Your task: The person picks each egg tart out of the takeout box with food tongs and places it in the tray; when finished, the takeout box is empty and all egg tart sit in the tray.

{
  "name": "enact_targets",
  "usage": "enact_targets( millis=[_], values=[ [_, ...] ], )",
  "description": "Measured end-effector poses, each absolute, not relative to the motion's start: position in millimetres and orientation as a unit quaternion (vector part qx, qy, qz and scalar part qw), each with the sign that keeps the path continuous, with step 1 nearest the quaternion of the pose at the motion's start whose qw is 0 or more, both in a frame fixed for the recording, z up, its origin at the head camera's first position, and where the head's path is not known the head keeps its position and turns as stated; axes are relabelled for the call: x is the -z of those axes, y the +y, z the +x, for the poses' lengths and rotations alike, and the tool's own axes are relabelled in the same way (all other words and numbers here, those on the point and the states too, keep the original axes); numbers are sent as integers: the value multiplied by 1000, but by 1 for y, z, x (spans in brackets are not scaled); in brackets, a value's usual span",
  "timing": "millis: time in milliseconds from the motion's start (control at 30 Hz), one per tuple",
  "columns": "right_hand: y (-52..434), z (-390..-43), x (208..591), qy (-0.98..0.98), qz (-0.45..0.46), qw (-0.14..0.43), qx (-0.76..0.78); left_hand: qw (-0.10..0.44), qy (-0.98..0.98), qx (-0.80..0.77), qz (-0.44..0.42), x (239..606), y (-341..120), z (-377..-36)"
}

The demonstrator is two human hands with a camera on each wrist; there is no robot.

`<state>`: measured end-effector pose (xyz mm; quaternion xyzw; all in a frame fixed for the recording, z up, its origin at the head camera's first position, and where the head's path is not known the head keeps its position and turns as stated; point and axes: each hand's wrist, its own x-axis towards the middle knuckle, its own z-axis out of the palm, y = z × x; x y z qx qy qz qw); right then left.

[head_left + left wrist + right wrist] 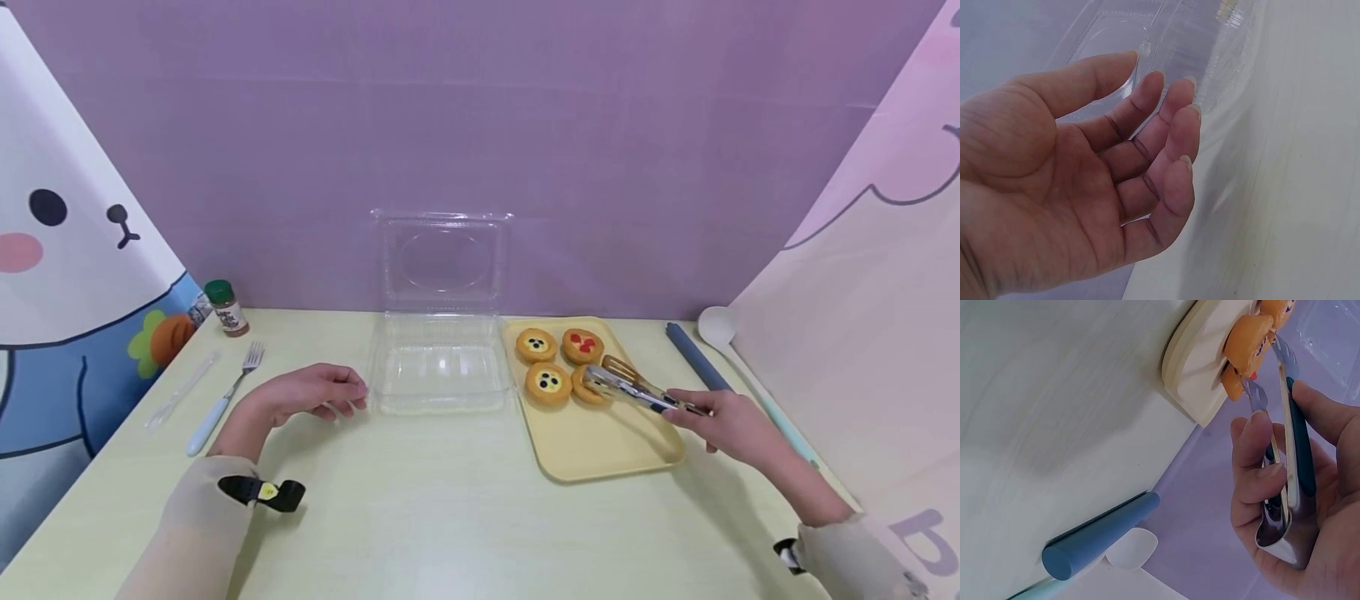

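A clear plastic clamshell box (438, 367) stands with its lid up at the middle of the table. My left hand (318, 390) rests just left of it, fingers loosely curled and holding nothing; the left wrist view shows the left hand (1116, 169) with its palm bare beside the box (1210, 44). My right hand (723, 421) grips metal tongs (630, 385) whose tips close on a tart (588, 387) on the yellow tray (600, 442). Three more tarts (536, 344) lie there. The right wrist view shows the tongs (1288, 456) and a tart (1247, 344).
At the left lie a fork (225, 398), a clear plastic fork (180, 392) and a spice jar (225, 308). At the right, a blue rod (697, 357) and a white spoon (716, 327) lie along the wall. Panels close in both sides.
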<state>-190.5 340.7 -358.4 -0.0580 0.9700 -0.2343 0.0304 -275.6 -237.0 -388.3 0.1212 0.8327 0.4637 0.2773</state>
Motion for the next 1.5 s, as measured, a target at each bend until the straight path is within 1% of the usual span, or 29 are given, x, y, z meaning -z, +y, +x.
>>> enact_targets(
  millis=[333,533,733,1033,1300,1500],
  values=[
    [344,-193,350,969,-51,18,241,277,833,-462,123,386,-238,-275],
    [349,-196,339,974,-29,14,225,280,832,-462,125,384,-237,-274],
    [358,-201,340,972,-11,-1,234,280,833,-462,121,385,-237,-275],
    [371,-215,352,974,24,-4,225,280,832,-462,124,387,-237,-275],
    [383,-235,370,976,45,8,212,279,832,-463,126,389,-238,-275],
    [383,-244,378,975,46,-6,219,278,830,-467,129,388,-239,-276]
  ],
)
